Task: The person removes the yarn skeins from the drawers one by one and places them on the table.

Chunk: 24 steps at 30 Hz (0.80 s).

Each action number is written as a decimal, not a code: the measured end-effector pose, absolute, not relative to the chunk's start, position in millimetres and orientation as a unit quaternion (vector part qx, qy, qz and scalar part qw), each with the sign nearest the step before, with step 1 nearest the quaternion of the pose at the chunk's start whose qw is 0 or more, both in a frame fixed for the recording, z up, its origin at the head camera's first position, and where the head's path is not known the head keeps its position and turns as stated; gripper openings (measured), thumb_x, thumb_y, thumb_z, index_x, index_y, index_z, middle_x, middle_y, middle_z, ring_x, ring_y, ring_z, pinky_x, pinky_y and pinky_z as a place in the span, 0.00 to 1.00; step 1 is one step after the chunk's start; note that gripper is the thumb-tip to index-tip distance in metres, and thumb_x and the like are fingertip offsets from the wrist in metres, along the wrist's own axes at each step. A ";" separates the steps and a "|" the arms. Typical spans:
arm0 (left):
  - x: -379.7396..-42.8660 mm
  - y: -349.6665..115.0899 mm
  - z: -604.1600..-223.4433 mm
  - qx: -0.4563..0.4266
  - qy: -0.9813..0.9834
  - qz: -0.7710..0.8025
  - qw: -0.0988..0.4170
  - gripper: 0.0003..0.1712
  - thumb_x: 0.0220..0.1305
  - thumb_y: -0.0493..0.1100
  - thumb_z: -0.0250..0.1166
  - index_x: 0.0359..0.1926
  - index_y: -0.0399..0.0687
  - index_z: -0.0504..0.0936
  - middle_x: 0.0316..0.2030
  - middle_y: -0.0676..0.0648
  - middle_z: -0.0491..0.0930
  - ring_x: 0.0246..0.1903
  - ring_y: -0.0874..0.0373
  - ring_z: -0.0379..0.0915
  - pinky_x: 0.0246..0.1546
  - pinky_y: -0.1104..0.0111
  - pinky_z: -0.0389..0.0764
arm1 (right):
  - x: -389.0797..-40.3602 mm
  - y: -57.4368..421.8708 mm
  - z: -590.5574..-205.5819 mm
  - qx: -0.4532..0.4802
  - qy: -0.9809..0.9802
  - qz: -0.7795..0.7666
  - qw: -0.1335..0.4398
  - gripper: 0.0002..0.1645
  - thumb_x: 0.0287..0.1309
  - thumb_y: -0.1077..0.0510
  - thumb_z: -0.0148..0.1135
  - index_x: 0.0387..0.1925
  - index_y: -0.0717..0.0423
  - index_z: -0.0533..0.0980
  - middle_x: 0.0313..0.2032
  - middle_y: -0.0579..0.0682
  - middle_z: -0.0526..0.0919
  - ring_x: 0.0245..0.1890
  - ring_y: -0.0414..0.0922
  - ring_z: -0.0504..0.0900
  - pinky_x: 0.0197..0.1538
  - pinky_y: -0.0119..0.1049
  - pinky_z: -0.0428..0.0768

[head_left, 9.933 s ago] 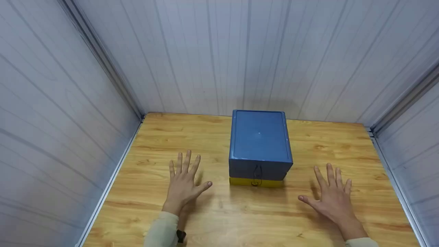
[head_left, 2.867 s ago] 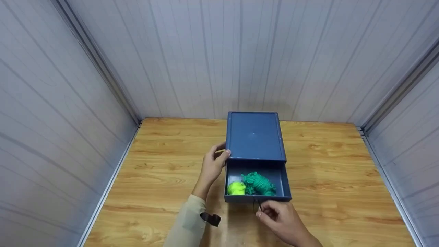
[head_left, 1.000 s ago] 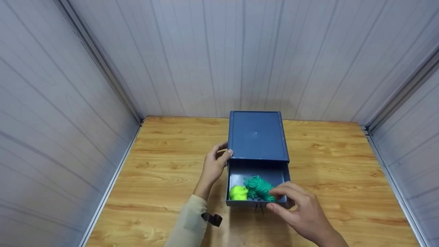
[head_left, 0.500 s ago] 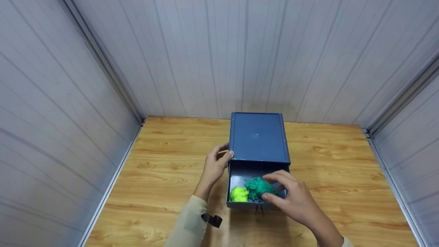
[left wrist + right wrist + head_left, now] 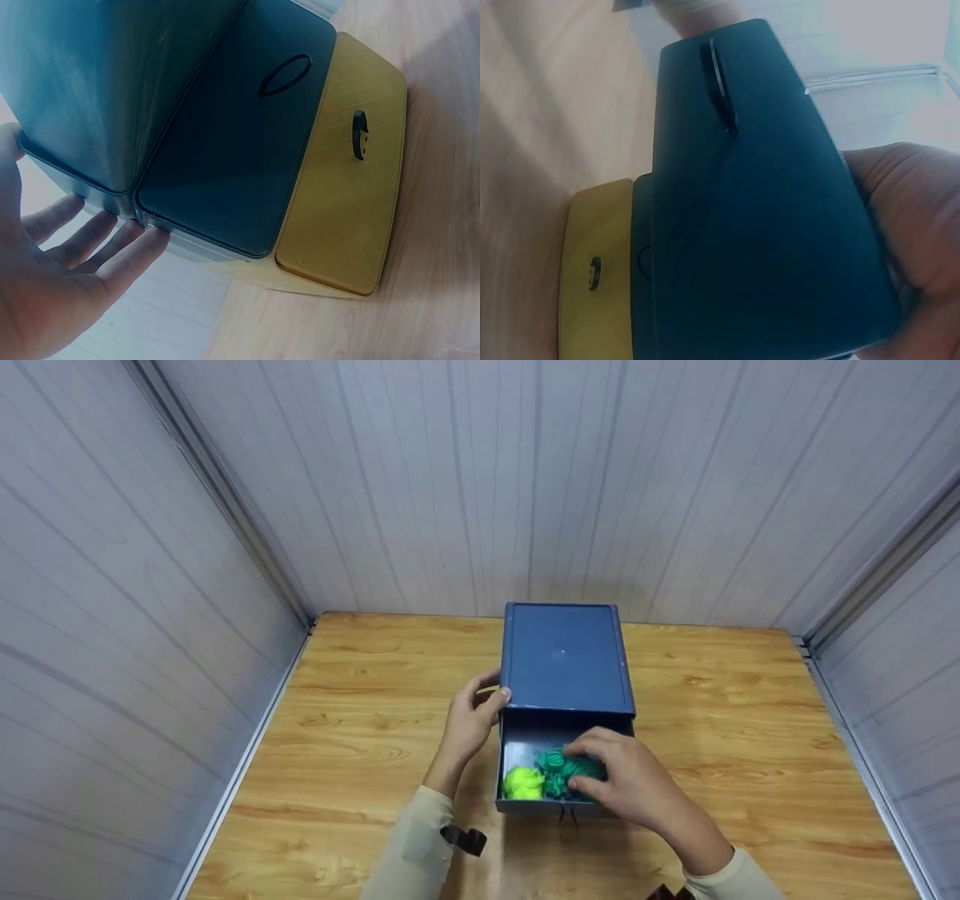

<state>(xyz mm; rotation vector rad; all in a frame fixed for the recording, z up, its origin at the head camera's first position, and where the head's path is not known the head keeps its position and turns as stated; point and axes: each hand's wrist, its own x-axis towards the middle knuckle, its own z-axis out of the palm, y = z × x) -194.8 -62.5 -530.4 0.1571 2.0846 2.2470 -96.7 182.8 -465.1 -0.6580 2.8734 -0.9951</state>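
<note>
A blue drawer cabinet has its top drawer pulled out toward me. In that drawer lie a bright yellow bundle and a bundle of green yarn. My right hand reaches in from the right, with thumb and fingers around the green yarn, which it partly covers. At the cabinet's left side, my left hand presses with its fingers, its thumb at the top's front corner. The left wrist view shows those fingers along the side. The drawer front hides the yarn in the right wrist view.
Below the pulled-out drawer are another dark drawer and a yellow drawer, each with a black loop handle. The cabinet stands on a wood-grain table. Pale panels enclose the table's back and both sides.
The top drawer was shut at first; my right hand pulled it out by its loop, while my left hand came to the cabinet's side. My right hand then moved onto the green yarn.
</note>
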 end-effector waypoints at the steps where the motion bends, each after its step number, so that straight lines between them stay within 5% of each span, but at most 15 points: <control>1: -194.9 -62.4 -530.2 0.051 0.680 0.731 0.036 0.27 0.70 0.46 0.66 0.67 0.44 0.76 0.63 0.41 0.77 0.57 0.49 0.78 0.51 0.60 0.85 | -98.0 182.1 -465.3 -0.215 0.924 -0.315 0.015 0.18 0.54 0.56 0.78 0.48 0.48 0.86 0.46 0.38 0.84 0.49 0.42 0.83 0.52 0.47 0.83; 13: -195.4 -61.6 -528.9 0.048 0.685 0.726 0.035 0.27 0.71 0.43 0.65 0.69 0.43 0.75 0.64 0.39 0.76 0.58 0.48 0.77 0.50 0.59 0.85 | -105.9 177.1 -464.2 -0.219 0.931 -0.282 0.068 0.17 0.55 0.57 0.76 0.49 0.46 0.87 0.46 0.40 0.83 0.49 0.44 0.82 0.52 0.48 0.83; 24: -185.1 -61.7 -509.0 0.046 0.688 0.723 0.034 0.26 0.71 0.42 0.64 0.67 0.40 0.76 0.62 0.38 0.78 0.57 0.48 0.78 0.50 0.61 0.84 | -105.8 180.7 -465.5 -0.221 0.928 -0.299 0.004 0.14 0.53 0.57 0.75 0.44 0.45 0.86 0.44 0.37 0.84 0.47 0.40 0.83 0.51 0.45 0.83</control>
